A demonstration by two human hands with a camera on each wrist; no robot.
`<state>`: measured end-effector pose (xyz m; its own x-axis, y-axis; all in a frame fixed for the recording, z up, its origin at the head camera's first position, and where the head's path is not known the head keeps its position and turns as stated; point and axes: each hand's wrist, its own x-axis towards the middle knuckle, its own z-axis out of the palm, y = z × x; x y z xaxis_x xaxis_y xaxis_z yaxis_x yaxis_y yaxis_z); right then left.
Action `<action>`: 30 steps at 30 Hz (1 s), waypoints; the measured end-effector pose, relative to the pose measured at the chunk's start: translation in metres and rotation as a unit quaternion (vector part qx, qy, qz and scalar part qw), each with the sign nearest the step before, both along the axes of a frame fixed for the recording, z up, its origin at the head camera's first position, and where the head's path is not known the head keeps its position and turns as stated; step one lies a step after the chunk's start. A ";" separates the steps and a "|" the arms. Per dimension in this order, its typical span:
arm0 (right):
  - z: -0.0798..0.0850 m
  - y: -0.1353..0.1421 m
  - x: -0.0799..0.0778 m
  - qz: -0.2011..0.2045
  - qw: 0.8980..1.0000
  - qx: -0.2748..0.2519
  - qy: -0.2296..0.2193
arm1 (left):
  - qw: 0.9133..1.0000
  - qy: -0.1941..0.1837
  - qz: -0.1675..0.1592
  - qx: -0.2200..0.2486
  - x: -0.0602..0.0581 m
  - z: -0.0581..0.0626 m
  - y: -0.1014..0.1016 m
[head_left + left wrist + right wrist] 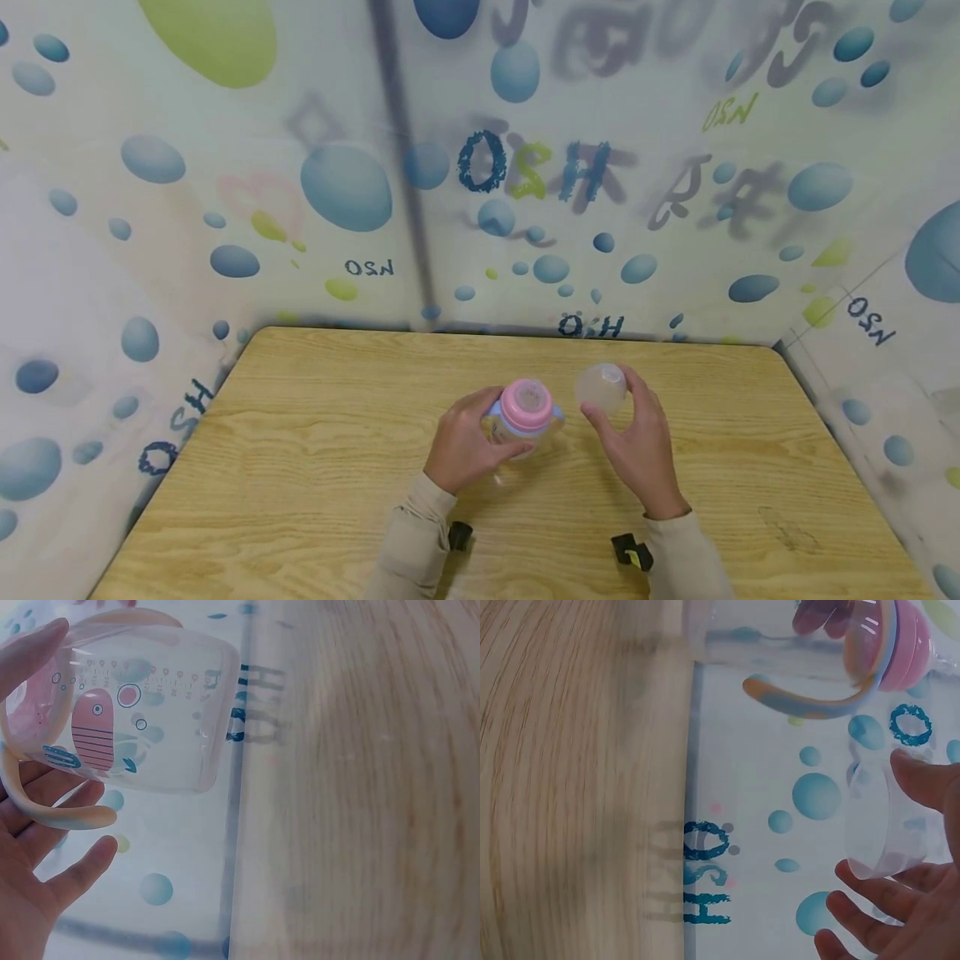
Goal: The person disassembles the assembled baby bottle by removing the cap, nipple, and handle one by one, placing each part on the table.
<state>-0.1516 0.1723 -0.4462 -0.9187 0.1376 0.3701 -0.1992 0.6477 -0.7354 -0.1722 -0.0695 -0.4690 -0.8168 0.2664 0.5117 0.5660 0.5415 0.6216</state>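
Observation:
My left hand [468, 442] grips a clear baby bottle [165, 712] near its collar. The bottle has a pink screw ring [527, 405] at the top, two curved blue and orange handles [802, 705], and a printed pink fish pattern with scale marks. In the head view its top faces up toward me. To the right of the bottle and apart from it, my right hand [641, 446] holds a clear, cup-shaped bottle cap [877, 825] between thumb and fingers. The cap's open rim points toward the table in the right wrist view.
Both hands work above a wood-grain table [315, 467], over its middle. Behind it and at both sides stand pale walls [420, 242] printed with blue and green dots and lettering. A dark strapped device [460, 536] sits at the left wrist, another [632, 552] at the right.

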 end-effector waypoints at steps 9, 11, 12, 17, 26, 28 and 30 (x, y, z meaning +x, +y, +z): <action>-0.007 0.009 -0.005 0.004 0.999 0.027 -0.045 | 1.000 0.006 -0.001 0.004 -0.001 0.000 -0.003; -0.008 0.010 -0.005 0.004 0.998 0.036 -0.061 | 1.000 0.005 -0.002 0.007 -0.001 -0.001 -0.004; -0.009 0.010 -0.005 0.004 0.997 0.041 -0.069 | 1.000 0.005 -0.002 0.007 -0.001 -0.001 -0.004; -0.014 0.010 -0.005 0.003 0.992 0.063 -0.107 | 1.000 0.008 -0.003 0.002 -0.001 -0.003 -0.002; -0.025 0.009 -0.010 0.017 0.989 0.094 -0.117 | 1.000 0.011 0.002 -0.006 -0.001 -0.001 -0.003; -0.026 0.009 -0.012 0.021 0.987 0.102 -0.120 | 1.000 0.009 0.002 -0.005 -0.001 -0.001 -0.003; -0.027 0.008 -0.013 0.025 0.987 0.108 -0.120 | 1.000 0.008 0.002 -0.005 -0.001 -0.001 -0.004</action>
<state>-0.1645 0.1806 -0.4731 -0.9870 0.0312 0.1576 -0.0726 0.7885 -0.6107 -0.1730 -0.0735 -0.4702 -0.8099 0.2676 0.5221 0.5732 0.5502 0.6072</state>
